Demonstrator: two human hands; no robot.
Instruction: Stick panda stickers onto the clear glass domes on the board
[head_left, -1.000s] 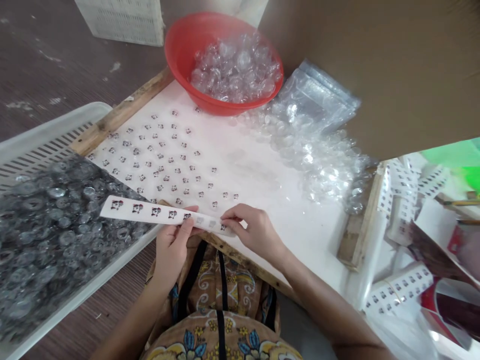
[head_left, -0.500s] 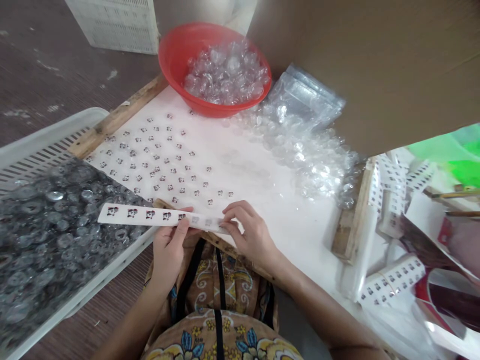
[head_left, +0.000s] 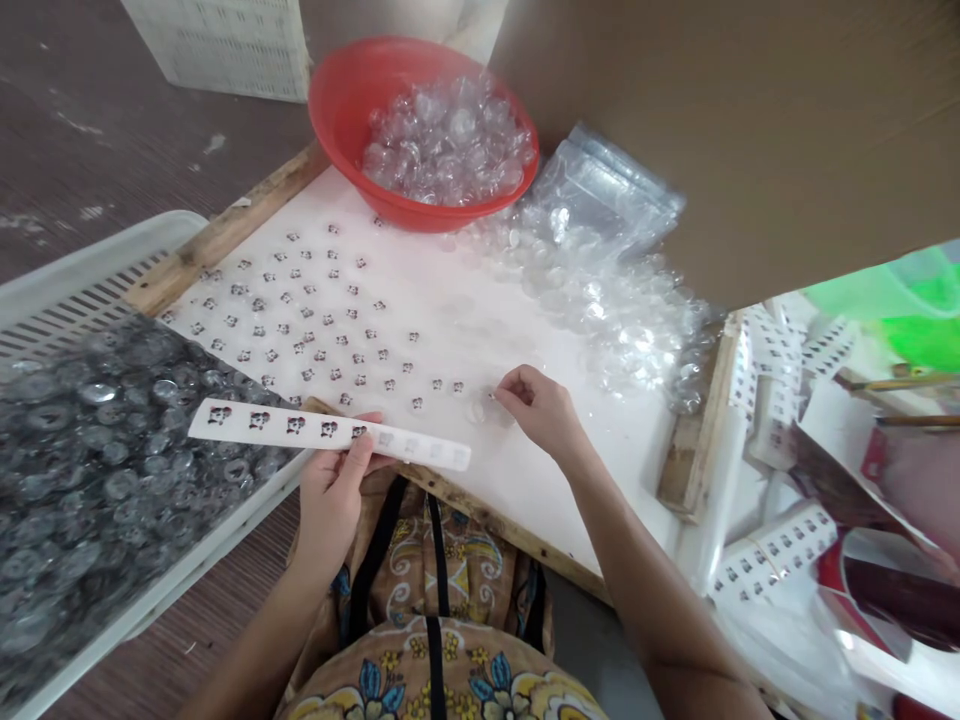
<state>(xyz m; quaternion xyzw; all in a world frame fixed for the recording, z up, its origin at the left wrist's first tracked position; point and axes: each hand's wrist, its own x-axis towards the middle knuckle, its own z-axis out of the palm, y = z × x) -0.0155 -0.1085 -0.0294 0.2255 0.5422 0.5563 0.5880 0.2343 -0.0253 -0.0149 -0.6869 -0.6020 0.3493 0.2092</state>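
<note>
My left hand (head_left: 335, 490) grips a white strip of panda stickers (head_left: 259, 420) between thumb and fingers, above the table's near edge. Panda prints show on the strip's left part; its right part looks bare, with faint marks. My right hand (head_left: 541, 408) is closed in a pinch low over the white tabletop (head_left: 517, 470), and a tiny dark-marked sticker shows at its fingertips. Just left of those fingertips lies a clear round piece (head_left: 474, 408). Several clear pieces with panda pictures (head_left: 328, 320) are spread over the table's left half.
A red basin (head_left: 337, 120) of clear domes stands at the back. Loose clear pieces (head_left: 630, 320) and plastic bags (head_left: 604, 190) lie to the right. A white crate (head_left: 112, 235) of clear pieces sits left. More sticker strips (head_left: 776, 550) lie right, beyond a wooden edge (head_left: 694, 450).
My right hand has left the strip and moved right and slightly away from me over the tabletop, with the small sticker at its fingertips. My left hand keeps holding the strip.
</note>
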